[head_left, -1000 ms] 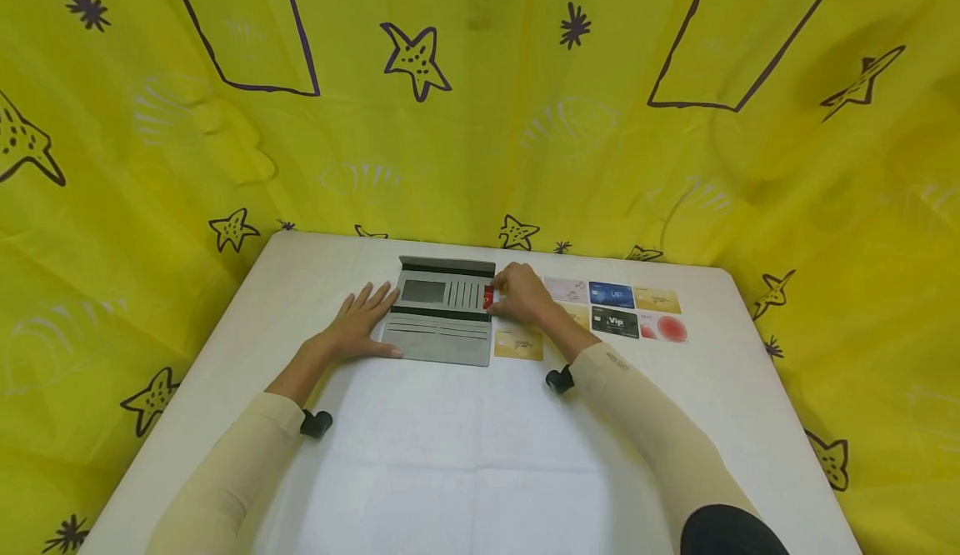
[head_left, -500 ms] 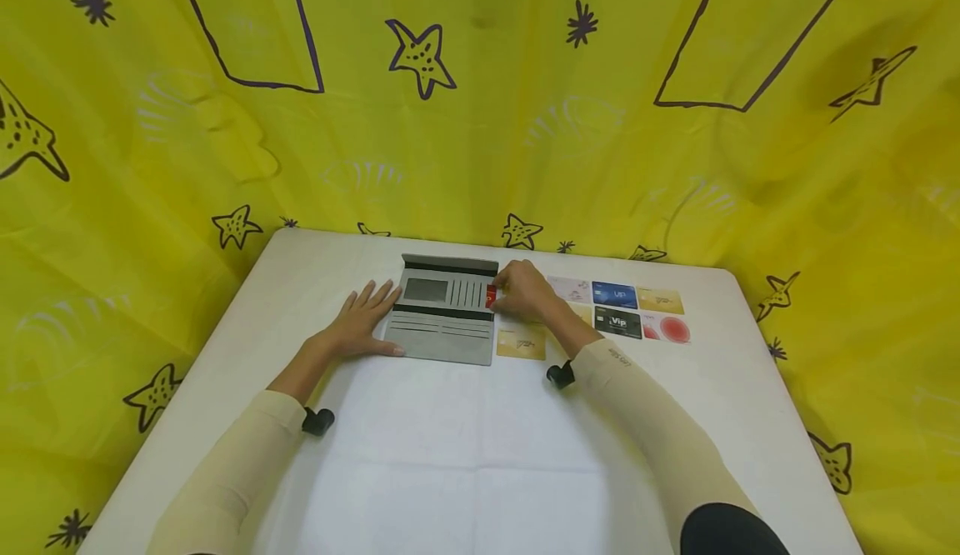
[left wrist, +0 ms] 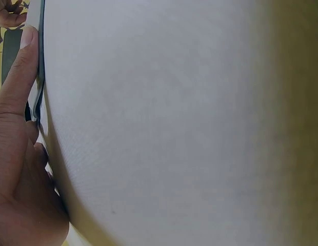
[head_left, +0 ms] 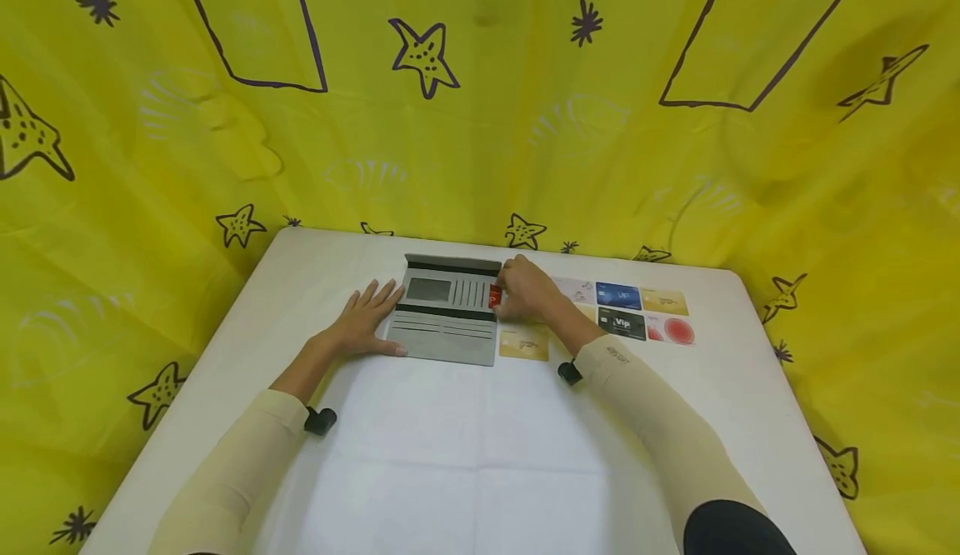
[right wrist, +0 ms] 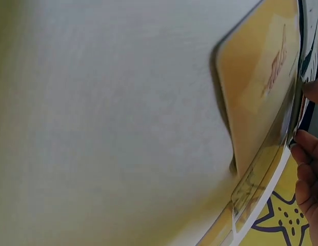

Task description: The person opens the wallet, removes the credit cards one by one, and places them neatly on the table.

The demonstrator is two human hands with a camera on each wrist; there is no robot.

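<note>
At the fingertips of the right hand [head_left: 525, 292] sits a red card [head_left: 494, 296], pinched between thumb and curled fingers and half tucked into the right edge of the open grey wallet [head_left: 446, 315]. The left hand [head_left: 363, 326] lies flat with straight, spread fingers, its tips and thumb resting on the wallet's left edge.

Counted from the head view: one wallet, one red card in the fingers, and seven loose cards on the white table [head_left: 480, 455]. Just below the right hand's knuckles lies a gold card [head_left: 523, 343], beside the wallet's lower right corner. Beyond the back of that hand, away from the wallet, run two rows: a pale card [head_left: 576, 290], a blue card [head_left: 618, 295] and a second gold card [head_left: 664, 302] on the far side; nearer, a gold sliver [head_left: 579, 313] partly hidden by the wrist, a black card [head_left: 622, 322] and a card with a red circle [head_left: 670, 331]. A yellow curtain [head_left: 480, 105] with drawn stars stands round the table.

The left wrist view adds what the head view cannot show: the thumb [left wrist: 18, 77] pressed straight along the wallet's thin edge [left wrist: 37, 66]. It shows no cards. The right wrist view shows the near gold card [right wrist: 261, 87] close up and only the fingertips [right wrist: 310, 169] at the frame's edge; the red card cannot be made out there.
</note>
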